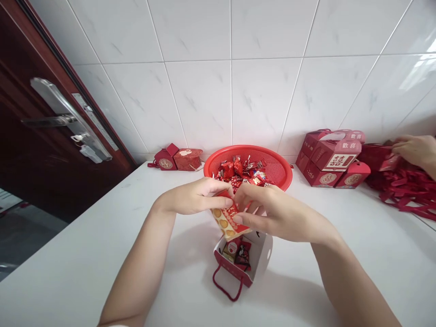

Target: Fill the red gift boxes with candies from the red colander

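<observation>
A red and cream biscuit packet (223,221), printed with round golden biscuits, is tilted above a small open gift box. My left hand (195,195) pinches its upper edge between thumb and fingers. On the packet's right side, my right hand (272,211) has its thumb on the front and its fingers curled round, partly hidden. The open red gift box (235,271), white inside, stands on the table with a dark red cord handle (227,295) hanging at its front. Wrapped sweets (243,256) lie in it. Behind my hands, a red plastic basket (279,168) holds many more wrapped sweets.
Two small red boxes (177,158) stand at the back left of the white table (102,254). Several closed gift boxes (335,159) are stacked at the right. Beyond them, another person's hand (417,152) reaches over dark red ribbons (405,190). A door (44,113) is at the left.
</observation>
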The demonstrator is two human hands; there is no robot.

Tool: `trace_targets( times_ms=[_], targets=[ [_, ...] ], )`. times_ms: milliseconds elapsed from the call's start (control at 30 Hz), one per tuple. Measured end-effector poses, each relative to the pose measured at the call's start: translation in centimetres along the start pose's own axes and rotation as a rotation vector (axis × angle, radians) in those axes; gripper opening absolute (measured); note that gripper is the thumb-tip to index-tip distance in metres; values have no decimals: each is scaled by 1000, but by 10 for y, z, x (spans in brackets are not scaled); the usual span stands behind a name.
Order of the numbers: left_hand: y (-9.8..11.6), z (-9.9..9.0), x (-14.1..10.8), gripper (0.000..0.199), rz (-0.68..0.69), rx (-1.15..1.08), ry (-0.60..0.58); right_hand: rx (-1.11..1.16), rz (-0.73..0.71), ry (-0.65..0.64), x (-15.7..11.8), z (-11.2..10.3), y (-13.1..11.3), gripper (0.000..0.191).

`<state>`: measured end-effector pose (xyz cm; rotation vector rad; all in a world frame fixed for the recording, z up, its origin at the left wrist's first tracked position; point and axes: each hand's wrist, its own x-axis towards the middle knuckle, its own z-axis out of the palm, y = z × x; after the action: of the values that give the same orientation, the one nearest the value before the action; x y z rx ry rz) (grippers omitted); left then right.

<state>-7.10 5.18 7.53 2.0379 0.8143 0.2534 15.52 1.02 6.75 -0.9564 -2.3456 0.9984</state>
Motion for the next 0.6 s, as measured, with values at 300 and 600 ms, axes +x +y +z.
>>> trace_targets(
  times_ms=[300,600],
  targets=[
    [6,8,0,32,19,29,81,17,46,147,-8,-11,1,16],
    [3,18,6,25,-292,333,-82,-188,100,-213,-1,4,4,14]
  ],
)
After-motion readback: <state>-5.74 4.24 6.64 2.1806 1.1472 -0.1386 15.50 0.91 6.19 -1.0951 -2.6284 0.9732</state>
